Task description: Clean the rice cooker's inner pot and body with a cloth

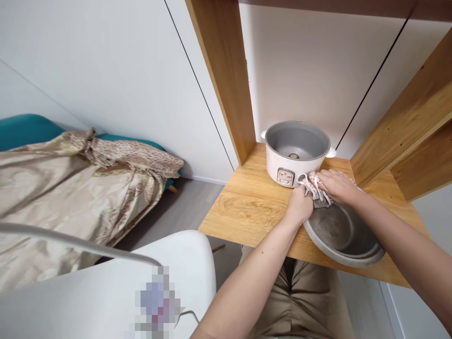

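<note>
My left hand point(300, 205) is closed, its fingers gripping one side of a bunched, patterned cloth point(318, 192) with white edging. On the cloth's other side, my right hand point(336, 184) is closed around it too. Below both hands, a round grey metal pot point(353, 235) rests near the wooden surface's front edge; the cloth lies against its far rim. Whether either hand also grips that rim is hidden. Just behind stands a white rice cooker body point(273, 165), uncovered, with a grey interior, a front switch panel and white side handles.
The wooden shelf top point(243, 202) has upright boards point(226, 80) at both sides and a pale wall behind. At lower left is a white chair point(106, 287) with a blurred-out item on it. Farther left, a patterned cover point(60, 197) drapes teal furniture.
</note>
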The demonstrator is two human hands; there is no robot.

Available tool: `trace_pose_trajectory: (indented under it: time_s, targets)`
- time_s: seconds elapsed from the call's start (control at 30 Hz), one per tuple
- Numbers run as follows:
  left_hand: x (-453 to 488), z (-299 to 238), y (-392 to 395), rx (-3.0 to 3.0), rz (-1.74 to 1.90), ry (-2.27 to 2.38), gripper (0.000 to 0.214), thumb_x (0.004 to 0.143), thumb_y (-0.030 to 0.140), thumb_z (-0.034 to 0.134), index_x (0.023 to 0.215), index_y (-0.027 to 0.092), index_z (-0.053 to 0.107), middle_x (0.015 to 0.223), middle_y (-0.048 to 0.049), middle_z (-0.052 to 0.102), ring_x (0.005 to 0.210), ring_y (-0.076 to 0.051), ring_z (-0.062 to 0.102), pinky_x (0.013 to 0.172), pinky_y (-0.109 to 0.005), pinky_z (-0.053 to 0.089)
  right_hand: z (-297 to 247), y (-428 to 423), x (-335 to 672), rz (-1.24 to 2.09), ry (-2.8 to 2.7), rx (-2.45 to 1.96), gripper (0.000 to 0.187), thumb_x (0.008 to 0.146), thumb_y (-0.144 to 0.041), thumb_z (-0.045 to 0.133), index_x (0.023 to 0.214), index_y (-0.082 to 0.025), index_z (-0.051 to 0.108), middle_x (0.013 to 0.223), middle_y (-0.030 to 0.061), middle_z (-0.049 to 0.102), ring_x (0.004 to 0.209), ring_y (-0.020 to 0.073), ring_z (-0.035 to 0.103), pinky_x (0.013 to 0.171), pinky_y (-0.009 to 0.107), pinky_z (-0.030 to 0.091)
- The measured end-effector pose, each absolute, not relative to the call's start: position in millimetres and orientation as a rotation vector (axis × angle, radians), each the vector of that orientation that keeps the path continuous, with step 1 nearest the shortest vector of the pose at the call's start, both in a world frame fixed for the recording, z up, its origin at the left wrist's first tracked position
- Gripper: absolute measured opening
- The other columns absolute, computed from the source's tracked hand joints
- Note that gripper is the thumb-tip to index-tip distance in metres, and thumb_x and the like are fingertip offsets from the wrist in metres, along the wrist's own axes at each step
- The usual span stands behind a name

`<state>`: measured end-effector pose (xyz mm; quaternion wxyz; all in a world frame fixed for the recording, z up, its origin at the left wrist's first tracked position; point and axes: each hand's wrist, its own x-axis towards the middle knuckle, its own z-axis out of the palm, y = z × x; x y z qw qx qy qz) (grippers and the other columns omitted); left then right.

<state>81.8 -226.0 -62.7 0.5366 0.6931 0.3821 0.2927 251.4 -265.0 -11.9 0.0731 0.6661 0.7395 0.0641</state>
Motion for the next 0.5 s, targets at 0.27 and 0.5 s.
trace_pose_trajectory:
  time_s: [0.27,0.5]
  targets:
    - [84,-69,-219,1.669,0.707,0.858,0.043,0.087,0.011,0.057,0.126,0.016,0.073,0.127,-0.0113,0.078,0.122,-0.027,0.068,0.113,-0.040,0.050,-14,-263,246,0.189,2.306,1.967,0.037,0.112,-0.044,0.037,0.124,-0.021,0.063,0.121,0.0122,0.070,0.103,0.0284,0.058,0.082,0.038,0.035]
    - [88,-68,-206,1.681,0.657,0.766,0.045,0.080,0.008,0.060,0.122,0.017,0.077,0.124,-0.0085,0.079,0.121,-0.028,0.068,0.113,-0.041,0.051,-17,-263,246,0.218,2.336,1.959,0.038,0.112,-0.044,0.035,0.122,-0.021,0.063,0.119,0.0116,0.070,0.105,0.0284,0.058,0.084,0.038,0.035]
